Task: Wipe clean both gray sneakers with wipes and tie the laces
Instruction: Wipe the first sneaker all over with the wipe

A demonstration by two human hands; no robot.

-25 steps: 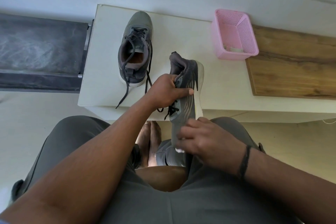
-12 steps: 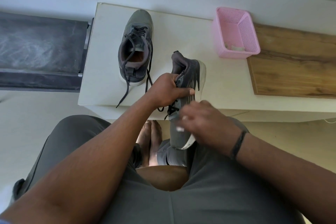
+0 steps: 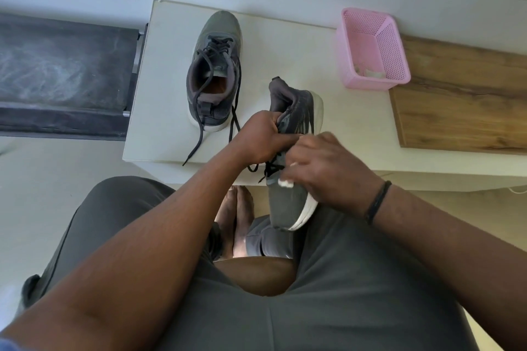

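One gray sneaker [image 3: 214, 65] stands on the white table [image 3: 162, 134], toe away from me, its dark laces untied and trailing toward the front edge. My left hand [image 3: 262, 137] grips the second gray sneaker [image 3: 288, 202] near its collar, holding it on its side above my lap with the white sole to the right. My right hand [image 3: 328, 168] presses a small white wipe [image 3: 286, 183] against the sneaker's upper near the laces; most of the wipe is hidden under my fingers.
A pink mesh basket [image 3: 370, 34] with crumpled white wipes stands at the table's back right. A wooden board [image 3: 462, 100] lies to its right. A dark bench [image 3: 62, 71] sits left of the table. My bare feet [image 3: 236, 222] are below the table edge.
My right hand has slid the wipe up along the held sneaker from its toe toward the laces. The left hand keeps its grip and the sneaker stays in place.
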